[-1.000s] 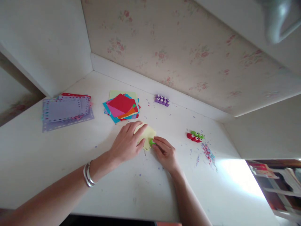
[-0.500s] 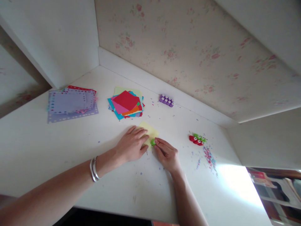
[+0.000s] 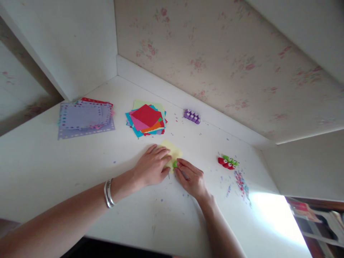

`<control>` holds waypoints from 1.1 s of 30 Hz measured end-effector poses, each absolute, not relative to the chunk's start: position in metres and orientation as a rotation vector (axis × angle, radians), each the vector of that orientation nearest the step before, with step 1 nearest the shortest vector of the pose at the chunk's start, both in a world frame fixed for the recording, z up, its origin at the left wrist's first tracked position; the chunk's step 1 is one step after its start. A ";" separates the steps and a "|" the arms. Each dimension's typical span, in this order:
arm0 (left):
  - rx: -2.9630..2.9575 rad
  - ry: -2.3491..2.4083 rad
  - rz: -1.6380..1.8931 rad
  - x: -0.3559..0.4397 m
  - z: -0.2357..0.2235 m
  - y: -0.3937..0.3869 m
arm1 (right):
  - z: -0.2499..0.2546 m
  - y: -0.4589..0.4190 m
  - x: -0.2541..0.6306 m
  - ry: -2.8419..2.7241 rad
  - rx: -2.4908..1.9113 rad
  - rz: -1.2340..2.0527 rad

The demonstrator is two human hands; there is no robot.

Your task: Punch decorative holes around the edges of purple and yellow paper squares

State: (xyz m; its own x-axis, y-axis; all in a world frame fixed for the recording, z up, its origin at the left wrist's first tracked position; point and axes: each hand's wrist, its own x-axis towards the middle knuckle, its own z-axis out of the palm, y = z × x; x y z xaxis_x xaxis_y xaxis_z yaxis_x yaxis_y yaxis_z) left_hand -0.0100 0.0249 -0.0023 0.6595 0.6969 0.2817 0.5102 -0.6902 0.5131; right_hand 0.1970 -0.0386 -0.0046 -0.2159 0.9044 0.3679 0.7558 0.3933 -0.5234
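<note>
My left hand (image 3: 153,165) lies flat with its fingers stretched out, pressing a pale yellow sheet of paper (image 3: 172,146) onto the white table. Between the thumb and fingers of my right hand (image 3: 191,179) is a small green paper punch (image 3: 175,164), set at the paper's right-hand lower edge. My fingers cover part of the punch, so how far it sits over the edge cannot be seen. The two hands are close together, a short gap apart.
A pile of coloured paper (image 3: 146,118) lies beyond my hands, and dotted-edge sheets (image 3: 80,116) lie farther left. Purple punches (image 3: 192,116) stand near the back ledge. Red punches (image 3: 226,163) and green punches (image 3: 231,159) stand at right, beside scattered confetti (image 3: 242,182).
The whole view has shifted slightly. Both hands keep nearly the same place on the yellow paper, and the green punch stays in my right fingers at its edge.
</note>
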 end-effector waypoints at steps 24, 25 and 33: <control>2.567 0.544 0.784 0.024 -0.018 0.027 | 0.015 -0.030 0.203 -2.389 -1.529 0.162; 2.567 0.544 0.790 0.023 -0.016 0.027 | 0.015 -0.031 0.204 -2.384 -1.526 0.178; 2.598 0.875 0.811 -0.001 -0.008 0.031 | 0.006 -0.040 0.204 -2.096 -1.491 0.397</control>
State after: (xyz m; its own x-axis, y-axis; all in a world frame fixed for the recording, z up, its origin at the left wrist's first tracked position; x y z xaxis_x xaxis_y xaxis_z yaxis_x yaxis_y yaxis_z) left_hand -0.0005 0.0313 -0.0082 0.6586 0.6245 0.4197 0.4663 -0.7765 0.4238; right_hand 0.2039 -0.0399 0.0065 -0.2483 0.9356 0.2510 0.7792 0.3469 -0.5220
